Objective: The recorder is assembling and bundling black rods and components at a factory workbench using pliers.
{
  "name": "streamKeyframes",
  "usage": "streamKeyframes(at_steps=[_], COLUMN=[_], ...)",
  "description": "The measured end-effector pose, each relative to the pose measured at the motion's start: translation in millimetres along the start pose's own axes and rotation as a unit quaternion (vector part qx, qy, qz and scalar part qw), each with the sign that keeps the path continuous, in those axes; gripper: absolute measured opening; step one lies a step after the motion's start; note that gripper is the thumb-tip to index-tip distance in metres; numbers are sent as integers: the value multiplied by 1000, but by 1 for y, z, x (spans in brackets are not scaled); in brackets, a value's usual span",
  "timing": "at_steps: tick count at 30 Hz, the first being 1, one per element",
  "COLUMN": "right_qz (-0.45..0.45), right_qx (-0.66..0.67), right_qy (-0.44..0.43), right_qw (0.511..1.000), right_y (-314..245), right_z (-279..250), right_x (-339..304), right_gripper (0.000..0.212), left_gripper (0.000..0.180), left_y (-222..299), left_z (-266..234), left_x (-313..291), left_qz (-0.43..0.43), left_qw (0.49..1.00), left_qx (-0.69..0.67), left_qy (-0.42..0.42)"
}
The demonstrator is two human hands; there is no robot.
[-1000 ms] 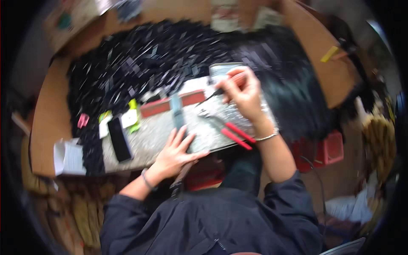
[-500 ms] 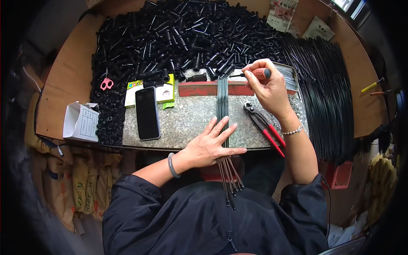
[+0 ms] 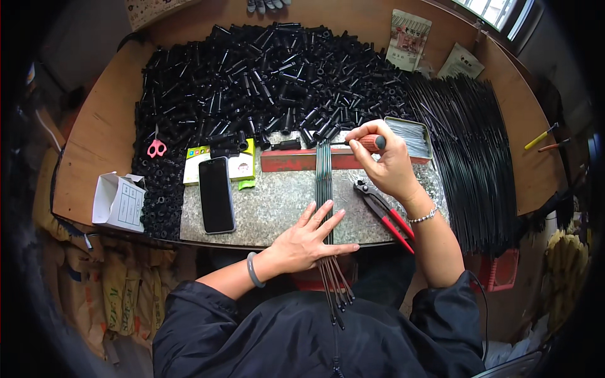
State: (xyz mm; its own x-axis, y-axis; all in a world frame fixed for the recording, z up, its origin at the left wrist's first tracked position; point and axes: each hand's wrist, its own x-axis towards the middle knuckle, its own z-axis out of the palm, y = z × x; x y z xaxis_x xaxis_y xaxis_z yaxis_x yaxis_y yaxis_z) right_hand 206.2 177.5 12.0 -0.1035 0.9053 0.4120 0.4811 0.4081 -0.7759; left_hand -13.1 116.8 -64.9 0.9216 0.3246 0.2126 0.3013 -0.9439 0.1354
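Observation:
My left hand (image 3: 301,246) lies flat with spread fingers across a bundle of thin dark rods (image 3: 324,183) at the table's near edge. The rods run away from me over a red metal bar (image 3: 288,162), and their dark-tipped near ends fan out below my palm. My right hand (image 3: 389,165) is closed around the red handle of a screwdriver-like tool (image 3: 374,143). Its thin shaft points left toward the rods' far ends; its tip is too small to make out. Red-handled pincers (image 3: 384,215) lie below my right hand.
Black tubular parts (image 3: 277,75) are heaped along the back. Many long black rods (image 3: 469,170) lie at the right, beside a tin of thin pale pieces (image 3: 409,135). A phone (image 3: 216,195), pink scissors (image 3: 156,148) and a white box (image 3: 120,201) are at the left.
The whole scene sits lower in the picture, so the view has tilted up. Against the rods and the bar, both hands have hardly moved, and the tool remains in my right hand.

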Motion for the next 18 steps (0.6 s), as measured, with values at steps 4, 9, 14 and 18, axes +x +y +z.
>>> streamKeyframes(at_steps=[4,9,14,18], right_qz=[14,5,30,-26], right_qx=[32,19,-10,6], right_qy=[6,-6,-38,-3], right_qw=[999,1000,999,1000], right_y=[-4,-1,-6,-7], right_z=[-4,-2,-4,-6], right_x=[0,1,0,1], right_gripper=[9,9,10,10], left_gripper=[52,51,50,51], left_y=[-1,-2,-2,-2], left_z=[1,3,1,3], left_x=[2,2,2,1], left_qz=[1,-2,2,-6], left_qw=[1000,1000,1000,1000], left_qx=[-1,-6,15,6], left_qy=[6,15,3,15])
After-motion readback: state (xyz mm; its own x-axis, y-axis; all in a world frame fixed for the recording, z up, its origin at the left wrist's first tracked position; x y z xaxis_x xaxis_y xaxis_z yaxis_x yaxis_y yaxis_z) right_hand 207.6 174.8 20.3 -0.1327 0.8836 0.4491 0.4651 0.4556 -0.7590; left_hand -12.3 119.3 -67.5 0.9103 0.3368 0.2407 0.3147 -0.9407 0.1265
